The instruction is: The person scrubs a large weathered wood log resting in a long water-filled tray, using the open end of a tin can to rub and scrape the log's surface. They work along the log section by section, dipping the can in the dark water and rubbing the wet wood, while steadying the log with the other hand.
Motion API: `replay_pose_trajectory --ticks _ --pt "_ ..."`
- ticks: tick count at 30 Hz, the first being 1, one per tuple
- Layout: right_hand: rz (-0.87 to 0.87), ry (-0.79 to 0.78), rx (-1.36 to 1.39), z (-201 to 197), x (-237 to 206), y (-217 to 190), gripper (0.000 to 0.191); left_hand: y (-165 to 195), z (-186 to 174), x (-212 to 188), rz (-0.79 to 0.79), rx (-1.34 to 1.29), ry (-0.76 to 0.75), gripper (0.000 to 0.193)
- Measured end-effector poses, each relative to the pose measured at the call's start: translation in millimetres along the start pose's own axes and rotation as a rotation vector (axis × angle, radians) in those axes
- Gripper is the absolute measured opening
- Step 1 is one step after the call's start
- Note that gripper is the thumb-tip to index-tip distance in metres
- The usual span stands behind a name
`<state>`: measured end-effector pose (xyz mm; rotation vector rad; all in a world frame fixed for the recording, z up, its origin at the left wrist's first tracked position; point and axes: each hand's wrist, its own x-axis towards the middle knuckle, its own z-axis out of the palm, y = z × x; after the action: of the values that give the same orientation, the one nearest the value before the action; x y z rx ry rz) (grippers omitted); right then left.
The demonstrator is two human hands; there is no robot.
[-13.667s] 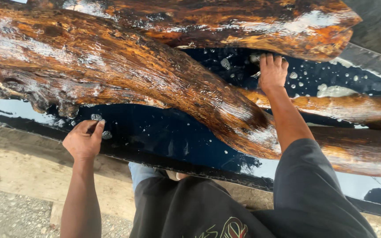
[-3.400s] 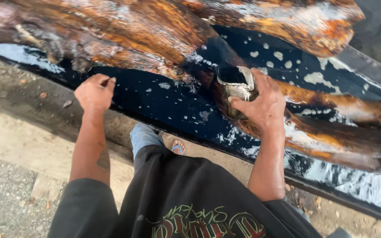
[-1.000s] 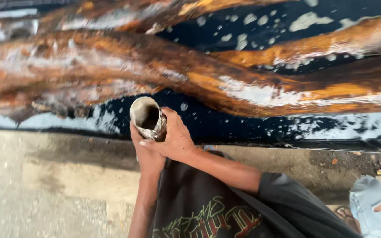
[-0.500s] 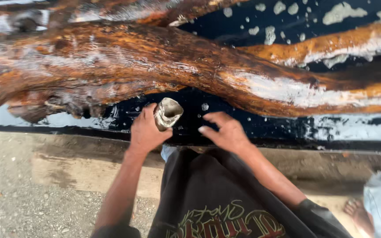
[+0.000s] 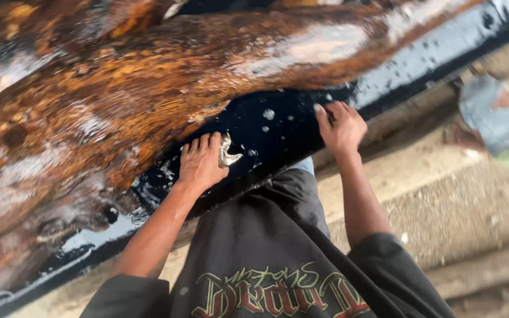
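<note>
The left hand is lying palm down on the glossy black tabletop, its fingers clenching around a small crumpled silvery cup that is pressing against the wet surface just below the large orange-brown wood slab. The right hand is resting nearby at the tabletop's edge, fingers curling loosely and grasping nothing. White specks are dotting the black between them.

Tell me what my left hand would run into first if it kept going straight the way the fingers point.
Probably the glossy brown wood slab. The left hand lies on the black surface, fingers pointing up toward the wood's edge just ahead; depth is hard to judge.
</note>
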<state>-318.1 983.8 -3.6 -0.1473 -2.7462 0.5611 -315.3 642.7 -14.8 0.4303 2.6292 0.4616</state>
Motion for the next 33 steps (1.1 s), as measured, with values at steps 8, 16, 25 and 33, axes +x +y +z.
replay_pose_trajectory --ticks 8,16,25,33 --pt "0.050 0.090 -0.014 -11.1 1.7 4.1 0.029 5.1 16.7 8.3 0.150 -0.233 0.148 0.085" --pt "0.047 0.089 -0.015 -5.0 3.3 9.3 0.026 14.0 -19.1 -16.3 0.172 -0.534 0.304 0.093" --pt "0.037 0.099 -0.009 -10.1 1.0 3.8 0.026 58.0 -114.8 -20.4 0.253 -0.415 0.498 0.095" --pt "0.086 0.073 -0.022 -21.5 3.2 -9.8 0.025 63.3 -184.6 -30.5 0.214 -0.310 0.623 0.093"
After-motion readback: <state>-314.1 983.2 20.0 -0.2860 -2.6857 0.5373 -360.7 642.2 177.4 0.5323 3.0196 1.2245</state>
